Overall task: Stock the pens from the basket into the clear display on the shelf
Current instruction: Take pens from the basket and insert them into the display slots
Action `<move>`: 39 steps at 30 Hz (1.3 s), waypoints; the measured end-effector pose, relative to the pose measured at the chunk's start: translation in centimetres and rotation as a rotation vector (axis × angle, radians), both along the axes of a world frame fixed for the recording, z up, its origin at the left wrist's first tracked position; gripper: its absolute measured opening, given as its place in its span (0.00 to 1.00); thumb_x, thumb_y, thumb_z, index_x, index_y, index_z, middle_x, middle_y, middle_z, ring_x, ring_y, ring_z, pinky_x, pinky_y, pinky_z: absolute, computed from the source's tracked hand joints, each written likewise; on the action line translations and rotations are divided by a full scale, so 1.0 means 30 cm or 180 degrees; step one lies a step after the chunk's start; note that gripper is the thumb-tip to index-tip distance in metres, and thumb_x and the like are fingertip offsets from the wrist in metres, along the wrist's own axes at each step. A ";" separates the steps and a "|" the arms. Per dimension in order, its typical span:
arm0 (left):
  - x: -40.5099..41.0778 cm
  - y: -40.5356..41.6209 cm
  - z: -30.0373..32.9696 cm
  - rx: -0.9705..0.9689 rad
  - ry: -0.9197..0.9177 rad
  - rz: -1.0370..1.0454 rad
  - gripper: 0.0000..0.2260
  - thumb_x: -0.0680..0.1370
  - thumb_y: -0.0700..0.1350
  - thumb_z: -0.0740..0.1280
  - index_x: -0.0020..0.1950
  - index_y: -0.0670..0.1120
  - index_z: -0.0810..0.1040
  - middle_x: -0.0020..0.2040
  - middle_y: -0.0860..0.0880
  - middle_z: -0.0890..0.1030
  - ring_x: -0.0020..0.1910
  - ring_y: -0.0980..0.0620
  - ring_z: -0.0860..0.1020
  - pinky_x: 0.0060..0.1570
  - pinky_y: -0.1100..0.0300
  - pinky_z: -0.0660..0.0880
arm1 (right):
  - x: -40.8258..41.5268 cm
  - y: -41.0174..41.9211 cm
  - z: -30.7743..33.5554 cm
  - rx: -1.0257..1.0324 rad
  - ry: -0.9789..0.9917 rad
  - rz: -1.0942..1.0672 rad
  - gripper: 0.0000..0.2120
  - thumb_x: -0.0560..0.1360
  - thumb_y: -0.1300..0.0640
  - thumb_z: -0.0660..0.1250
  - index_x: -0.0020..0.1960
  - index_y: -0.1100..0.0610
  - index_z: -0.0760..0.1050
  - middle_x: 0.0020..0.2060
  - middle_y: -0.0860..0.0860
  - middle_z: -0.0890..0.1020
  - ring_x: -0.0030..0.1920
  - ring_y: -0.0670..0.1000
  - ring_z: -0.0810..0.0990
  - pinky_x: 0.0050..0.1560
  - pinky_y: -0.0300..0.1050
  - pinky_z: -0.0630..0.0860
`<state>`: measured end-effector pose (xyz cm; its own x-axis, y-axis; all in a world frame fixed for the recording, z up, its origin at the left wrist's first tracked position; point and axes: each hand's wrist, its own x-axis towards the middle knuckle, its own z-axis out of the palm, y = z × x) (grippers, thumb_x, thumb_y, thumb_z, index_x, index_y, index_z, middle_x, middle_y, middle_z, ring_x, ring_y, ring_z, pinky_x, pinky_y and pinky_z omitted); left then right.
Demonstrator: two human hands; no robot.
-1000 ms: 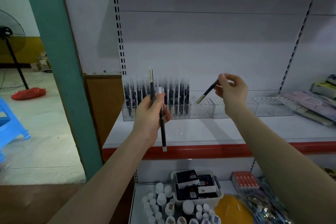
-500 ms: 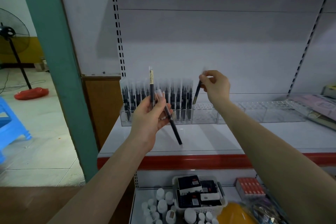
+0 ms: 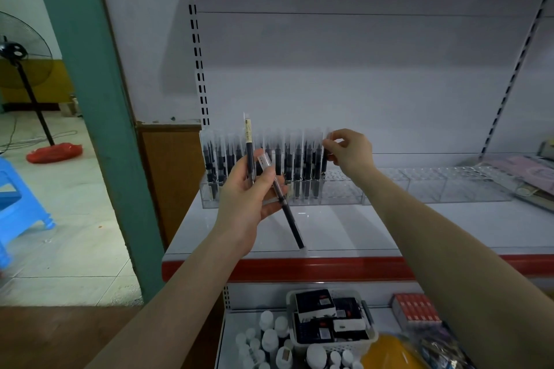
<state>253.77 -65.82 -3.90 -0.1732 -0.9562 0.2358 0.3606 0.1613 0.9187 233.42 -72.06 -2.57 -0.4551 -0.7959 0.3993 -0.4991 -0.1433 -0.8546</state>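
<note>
Left hand (image 3: pixel 250 189) grips two pens (image 3: pixel 281 204); right hand (image 3: pixel 349 151) apparently pinches another.

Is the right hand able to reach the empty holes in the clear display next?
Probably yes. The right hand is at the last filled row of the clear display, and the empty holes lie just beside it with nothing in the way.

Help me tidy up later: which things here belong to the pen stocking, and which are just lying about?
Part of the job:
- pens in the left hand
- pen the right hand is slotting in
- clear display
- basket

Lying about:
- white bottles
- red box
- blue stool
- fan
</note>
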 end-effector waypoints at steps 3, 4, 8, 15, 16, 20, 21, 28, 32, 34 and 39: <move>0.005 -0.003 -0.006 -0.0003 0.0047 -0.0019 0.11 0.78 0.40 0.63 0.53 0.56 0.74 0.43 0.45 0.81 0.41 0.51 0.82 0.36 0.59 0.80 | 0.001 0.003 0.001 0.0061 -0.0061 0.0021 0.09 0.76 0.60 0.66 0.54 0.63 0.76 0.39 0.56 0.79 0.33 0.48 0.78 0.40 0.41 0.76; 0.007 -0.004 -0.006 0.0008 0.0074 -0.0026 0.10 0.78 0.39 0.63 0.53 0.55 0.74 0.43 0.45 0.81 0.41 0.50 0.82 0.36 0.59 0.80 | 0.002 0.006 0.003 0.0117 -0.0061 0.0052 0.11 0.76 0.59 0.66 0.56 0.63 0.75 0.41 0.57 0.80 0.35 0.49 0.79 0.42 0.43 0.77; 0.016 -0.004 -0.004 -0.0063 0.0143 0.0081 0.08 0.79 0.38 0.62 0.52 0.51 0.73 0.40 0.47 0.82 0.39 0.52 0.83 0.38 0.57 0.81 | 0.007 0.055 0.006 0.0224 -0.0034 -0.0013 0.20 0.76 0.54 0.66 0.65 0.60 0.69 0.50 0.56 0.80 0.49 0.54 0.78 0.53 0.50 0.76; 0.026 0.005 -0.008 -0.0358 -0.0009 0.0383 0.08 0.78 0.39 0.63 0.52 0.52 0.70 0.48 0.42 0.81 0.48 0.47 0.82 0.38 0.60 0.80 | 0.119 0.296 -0.016 -0.0075 0.0041 0.0689 0.07 0.76 0.56 0.65 0.40 0.52 0.78 0.37 0.49 0.82 0.41 0.47 0.80 0.46 0.40 0.77; 0.023 0.012 -0.010 -0.0421 -0.0072 0.0408 0.08 0.78 0.40 0.63 0.51 0.53 0.70 0.49 0.42 0.81 0.49 0.47 0.82 0.38 0.60 0.79 | 0.136 0.320 -0.022 -0.0077 0.0234 0.0786 0.06 0.76 0.56 0.66 0.40 0.52 0.78 0.36 0.48 0.82 0.39 0.44 0.79 0.44 0.37 0.76; 0.012 0.045 -0.016 -0.0734 -0.0314 0.0525 0.10 0.78 0.40 0.64 0.51 0.55 0.70 0.50 0.43 0.82 0.49 0.48 0.82 0.42 0.59 0.78 | 0.189 0.366 -0.040 -0.0121 0.0657 0.1119 0.01 0.73 0.59 0.70 0.44 0.53 0.79 0.36 0.42 0.80 0.36 0.36 0.77 0.41 0.28 0.73; 0.011 0.053 -0.014 -0.0808 -0.0362 0.0543 0.10 0.78 0.40 0.64 0.51 0.55 0.70 0.49 0.44 0.82 0.49 0.48 0.82 0.43 0.58 0.78 | 0.197 0.370 -0.043 -0.0132 0.0722 0.1155 0.02 0.72 0.59 0.71 0.45 0.55 0.80 0.36 0.42 0.80 0.36 0.35 0.77 0.41 0.28 0.72; 0.010 0.098 0.014 -0.0959 -0.0492 0.0325 0.10 0.78 0.40 0.63 0.51 0.56 0.71 0.45 0.50 0.82 0.46 0.53 0.82 0.44 0.62 0.78 | 0.210 0.401 -0.039 -0.0174 0.1202 0.1195 0.10 0.73 0.60 0.69 0.54 0.59 0.80 0.38 0.45 0.79 0.38 0.40 0.76 0.43 0.32 0.73; 0.019 0.101 0.018 -0.0872 -0.0614 0.0405 0.09 0.78 0.39 0.63 0.52 0.53 0.72 0.42 0.49 0.80 0.41 0.53 0.80 0.37 0.64 0.78 | 0.195 0.409 -0.036 -0.0116 0.1081 0.1187 0.08 0.75 0.61 0.68 0.53 0.58 0.79 0.38 0.50 0.80 0.37 0.43 0.76 0.41 0.32 0.73; 0.030 0.095 0.010 -0.0824 -0.0745 0.0524 0.08 0.78 0.40 0.63 0.56 0.48 0.73 0.36 0.49 0.76 0.31 0.54 0.74 0.27 0.65 0.71 | 0.173 0.400 -0.028 -0.0122 0.0668 0.1025 0.06 0.75 0.61 0.67 0.51 0.57 0.77 0.36 0.50 0.79 0.35 0.43 0.77 0.40 0.35 0.75; 0.044 0.089 -0.004 -0.0447 -0.0782 0.0369 0.07 0.80 0.49 0.58 0.49 0.49 0.74 0.31 0.50 0.68 0.25 0.56 0.63 0.22 0.67 0.61 | 0.087 0.348 0.008 -0.0205 -0.0286 0.0420 0.04 0.75 0.65 0.65 0.48 0.60 0.72 0.37 0.53 0.77 0.38 0.54 0.80 0.42 0.45 0.80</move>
